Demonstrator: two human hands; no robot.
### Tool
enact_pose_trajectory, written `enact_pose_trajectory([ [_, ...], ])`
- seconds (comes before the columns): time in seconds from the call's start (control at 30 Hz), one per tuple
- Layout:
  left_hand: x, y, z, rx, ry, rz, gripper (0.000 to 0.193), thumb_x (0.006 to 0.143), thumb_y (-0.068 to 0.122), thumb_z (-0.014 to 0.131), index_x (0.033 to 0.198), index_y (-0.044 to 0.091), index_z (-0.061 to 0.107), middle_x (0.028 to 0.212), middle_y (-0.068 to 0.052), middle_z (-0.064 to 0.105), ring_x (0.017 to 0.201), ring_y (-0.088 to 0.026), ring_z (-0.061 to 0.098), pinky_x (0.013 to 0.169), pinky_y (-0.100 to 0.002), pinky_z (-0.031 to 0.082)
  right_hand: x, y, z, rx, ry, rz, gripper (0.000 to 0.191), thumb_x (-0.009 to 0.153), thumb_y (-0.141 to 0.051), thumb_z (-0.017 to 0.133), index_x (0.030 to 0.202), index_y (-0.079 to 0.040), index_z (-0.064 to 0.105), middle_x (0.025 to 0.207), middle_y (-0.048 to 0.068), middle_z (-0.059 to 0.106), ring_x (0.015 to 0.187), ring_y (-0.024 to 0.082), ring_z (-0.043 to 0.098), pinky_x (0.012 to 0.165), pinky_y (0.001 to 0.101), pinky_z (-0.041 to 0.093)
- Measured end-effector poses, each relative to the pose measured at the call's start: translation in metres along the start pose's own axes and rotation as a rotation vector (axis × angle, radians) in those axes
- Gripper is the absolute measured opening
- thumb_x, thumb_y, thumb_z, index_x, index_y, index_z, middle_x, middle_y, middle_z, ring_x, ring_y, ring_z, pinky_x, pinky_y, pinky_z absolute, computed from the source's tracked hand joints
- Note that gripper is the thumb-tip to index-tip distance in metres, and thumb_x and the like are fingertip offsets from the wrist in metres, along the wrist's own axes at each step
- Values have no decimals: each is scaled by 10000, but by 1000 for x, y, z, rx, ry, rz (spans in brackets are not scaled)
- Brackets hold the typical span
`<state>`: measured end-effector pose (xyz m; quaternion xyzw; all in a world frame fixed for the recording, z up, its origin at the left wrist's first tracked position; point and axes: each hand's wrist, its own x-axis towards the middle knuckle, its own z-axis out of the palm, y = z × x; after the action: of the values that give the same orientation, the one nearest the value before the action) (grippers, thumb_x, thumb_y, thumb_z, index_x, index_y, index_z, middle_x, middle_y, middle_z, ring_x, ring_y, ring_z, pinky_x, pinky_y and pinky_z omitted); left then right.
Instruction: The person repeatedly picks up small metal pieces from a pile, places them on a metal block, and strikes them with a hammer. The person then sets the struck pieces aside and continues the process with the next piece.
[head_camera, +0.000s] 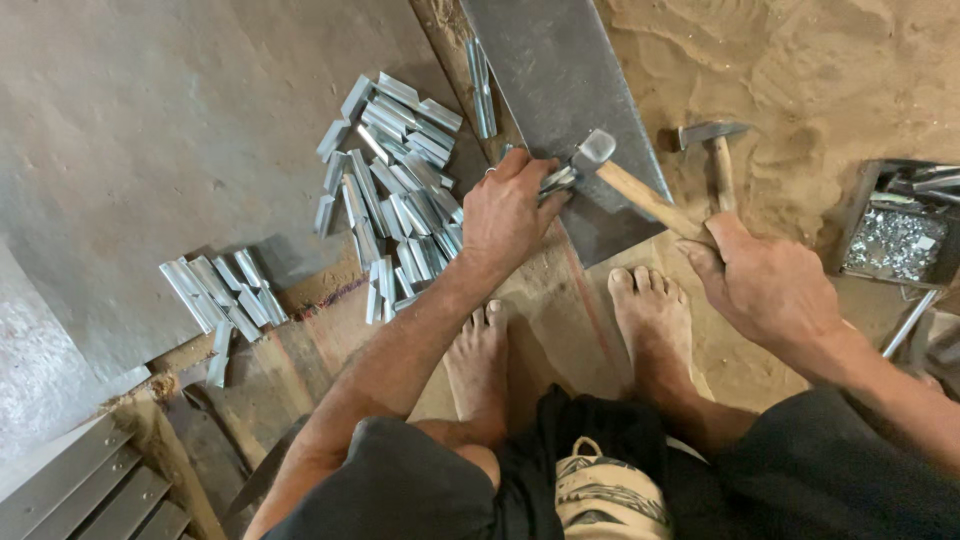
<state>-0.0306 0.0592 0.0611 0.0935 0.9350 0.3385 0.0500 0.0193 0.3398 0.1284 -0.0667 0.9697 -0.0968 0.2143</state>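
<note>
My left hand (510, 212) pinches a small bent metal strip (556, 180) against the edge of a dark steel plate (560, 80) that lies on the ground. My right hand (765, 285) grips the wooden handle of a hammer (640, 196), whose steel head (594, 150) hovers right over the strip. My two bare feet rest just below the plate.
A heap of several shiny folded metal strips (395, 170) lies left of my left hand, with a smaller group (222, 295) further left. A second hammer (715, 150) lies on the sand at the right. A dark tray (860, 215) of small metal parts sits at the far right.
</note>
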Motion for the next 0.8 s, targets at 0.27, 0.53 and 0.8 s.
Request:
enact_pose_trajectory([
  [0.27,-2,1,1,-8,-9,-18,366,841,273,808,1155,100,735,1035,-72,655,927,-291,714,790,-432,592,-6,6,8,157,59,-60,338,1036,-368,583,1029,-31,565,638,200,607,575,408,641,548,520,509],
  [0.53,-2,2,4,38,11,-30,361,810,282,823,1113,107,733,1029,-82,644,917,-312,709,754,-443,584,-2,32,19,547,-194,-30,423,1035,-386,527,922,13,612,623,215,560,483,379,552,454,515,458],
  [0.8,-3,-1,6,34,-10,-20,379,830,301,818,1140,107,719,1049,-80,631,902,-303,716,761,-429,594,-4,37,21,260,359,-337,387,991,-322,591,994,59,662,595,161,580,494,269,580,498,433,477],
])
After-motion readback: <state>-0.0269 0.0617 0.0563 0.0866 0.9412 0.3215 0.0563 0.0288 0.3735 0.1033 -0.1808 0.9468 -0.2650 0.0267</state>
